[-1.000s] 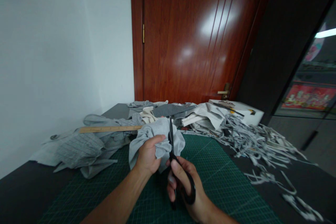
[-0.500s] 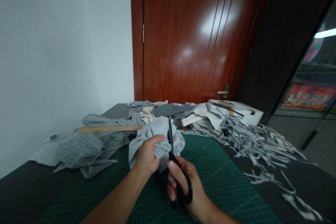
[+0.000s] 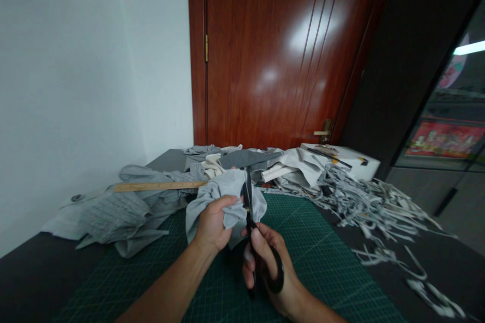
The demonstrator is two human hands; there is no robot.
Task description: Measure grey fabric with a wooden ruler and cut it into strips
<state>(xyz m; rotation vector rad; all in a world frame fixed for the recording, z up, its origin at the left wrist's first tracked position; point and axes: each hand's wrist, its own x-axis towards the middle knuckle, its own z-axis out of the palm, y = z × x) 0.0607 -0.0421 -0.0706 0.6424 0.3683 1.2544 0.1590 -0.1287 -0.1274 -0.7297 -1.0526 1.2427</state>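
A bunched piece of light grey fabric [image 3: 220, 186] is held up above the green cutting mat [image 3: 303, 242]. My left hand [image 3: 214, 224] is closed on its near side, thumb on top. Black-handled scissors [image 3: 278, 270] are in my right hand [image 3: 271, 257], with the fingers through the loops. Their dark blades point away from me and lie against the fabric's right part, just right of my left thumb. Whether the blades are biting into the cloth I cannot tell.
A wooden ruler [image 3: 159, 186] lies across crumpled grey garments [image 3: 117, 212] on the left. More cloth pieces [image 3: 299, 166] and a white box [image 3: 367, 164] stand at the back. Thin cut fabric strips [image 3: 364, 207] heap up on the right. Behind is a brown door [image 3: 265, 50].
The scissors and my right hand have shifted slightly to the right, and the blades look a little more apart. My left hand and the fabric have hardly moved.
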